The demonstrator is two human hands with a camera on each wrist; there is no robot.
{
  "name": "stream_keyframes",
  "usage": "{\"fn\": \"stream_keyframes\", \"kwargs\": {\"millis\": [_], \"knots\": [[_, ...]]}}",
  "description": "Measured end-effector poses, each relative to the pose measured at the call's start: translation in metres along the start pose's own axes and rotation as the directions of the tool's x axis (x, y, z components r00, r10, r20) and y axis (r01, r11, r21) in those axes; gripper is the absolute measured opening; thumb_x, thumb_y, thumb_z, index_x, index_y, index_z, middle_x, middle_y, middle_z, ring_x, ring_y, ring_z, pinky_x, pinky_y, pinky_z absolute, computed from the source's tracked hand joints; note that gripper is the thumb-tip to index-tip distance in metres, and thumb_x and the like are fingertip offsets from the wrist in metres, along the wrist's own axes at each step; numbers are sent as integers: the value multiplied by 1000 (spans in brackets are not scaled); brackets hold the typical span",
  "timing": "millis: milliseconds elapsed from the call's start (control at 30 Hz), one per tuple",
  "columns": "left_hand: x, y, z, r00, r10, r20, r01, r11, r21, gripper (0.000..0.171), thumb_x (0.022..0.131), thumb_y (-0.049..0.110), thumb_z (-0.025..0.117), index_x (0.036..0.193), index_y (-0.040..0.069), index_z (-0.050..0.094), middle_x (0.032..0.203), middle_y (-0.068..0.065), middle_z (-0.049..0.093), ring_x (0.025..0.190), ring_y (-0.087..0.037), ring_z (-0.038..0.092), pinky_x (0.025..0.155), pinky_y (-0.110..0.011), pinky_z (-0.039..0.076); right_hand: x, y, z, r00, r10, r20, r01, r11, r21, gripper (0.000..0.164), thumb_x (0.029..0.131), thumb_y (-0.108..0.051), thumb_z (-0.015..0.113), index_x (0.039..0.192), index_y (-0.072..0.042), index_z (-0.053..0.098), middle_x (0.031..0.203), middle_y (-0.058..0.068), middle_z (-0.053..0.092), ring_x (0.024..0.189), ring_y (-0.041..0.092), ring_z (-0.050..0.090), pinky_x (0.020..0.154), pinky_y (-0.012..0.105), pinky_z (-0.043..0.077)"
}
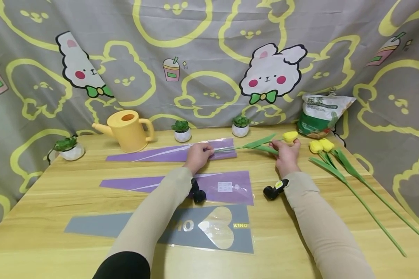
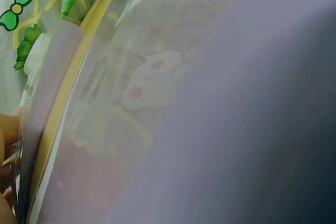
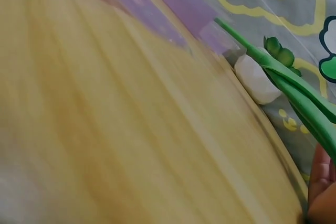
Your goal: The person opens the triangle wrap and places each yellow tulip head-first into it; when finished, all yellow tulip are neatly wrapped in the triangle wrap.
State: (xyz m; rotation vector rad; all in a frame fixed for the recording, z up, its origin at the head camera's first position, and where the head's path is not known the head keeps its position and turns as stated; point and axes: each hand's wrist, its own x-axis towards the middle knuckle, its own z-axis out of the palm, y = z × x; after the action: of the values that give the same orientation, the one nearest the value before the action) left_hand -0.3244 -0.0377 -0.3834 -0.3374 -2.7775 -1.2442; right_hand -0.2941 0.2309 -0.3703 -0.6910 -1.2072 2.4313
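Observation:
My right hand (image 1: 287, 155) holds a yellow tulip (image 1: 260, 145) by its stem and leaves just below the bloom. The stem points left and overlaps the wide end of the farthest purple flower sleeve (image 1: 160, 152). At that sleeve, my left hand (image 1: 197, 155) pinches the film with thumb and fingertips, close to the stem's lower end. In the left wrist view, fingers (image 2: 8, 145) show at the clear film's edge. The right wrist view has the green stem (image 3: 236, 36) running up to the purple film.
Nearer me lie another purple sleeve (image 1: 202, 186) and a grey sleeve (image 1: 97, 225) with a heart window. More yellow tulips (image 1: 321, 146) lie at right. A yellow watering can (image 1: 127, 131), small potted succulents (image 1: 241, 126) and a green-white bag (image 1: 322, 115) line the back by the curtain.

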Motion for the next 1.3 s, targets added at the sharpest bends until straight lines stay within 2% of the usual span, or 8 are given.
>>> {"fn": "stream_keyframes", "kwargs": {"millis": [267,533,800,1067,1300], "knots": [[-1,1,0,1000,-9,-29,8,1000,-29,12,87,16,64,89,8,72,90,-6,69,90,-21,60,86,-33,46,-5,12,10,1000,0,16,1,996,-93,65,79,12,61,126,-15,25,76,5,54,55,9,62,62,20,54],[-1,3,-1,999,-9,-48,7,999,-49,13,87,17,65,93,8,72,97,-7,69,95,-20,61,88,-34,46,-14,23,21,999,-24,47,27,997,-69,66,76,12,65,124,-11,25,71,5,56,55,10,62,60,20,53],[-2,1,-1,998,17,-61,-19,999,-32,14,87,18,64,93,8,72,94,-6,70,93,-21,62,86,-33,47,-15,28,27,999,17,40,-13,996,-92,57,80,13,58,119,-14,26,88,8,48,57,8,61,65,19,54],[-3,0,-2,998,28,-56,-30,999,-44,15,89,19,63,94,9,72,97,-6,70,93,-20,62,86,-33,48,-14,28,28,998,36,44,-33,997,-63,59,80,13,58,121,-14,26,84,7,49,58,10,60,66,20,54],[-5,-1,-4,999,41,-35,-43,997,-67,17,89,20,63,96,8,73,100,-7,70,97,-19,62,89,-33,47,-12,28,28,999,30,31,-28,997,-78,60,80,12,59,123,-14,26,90,8,47,61,9,59,69,20,54]]}}
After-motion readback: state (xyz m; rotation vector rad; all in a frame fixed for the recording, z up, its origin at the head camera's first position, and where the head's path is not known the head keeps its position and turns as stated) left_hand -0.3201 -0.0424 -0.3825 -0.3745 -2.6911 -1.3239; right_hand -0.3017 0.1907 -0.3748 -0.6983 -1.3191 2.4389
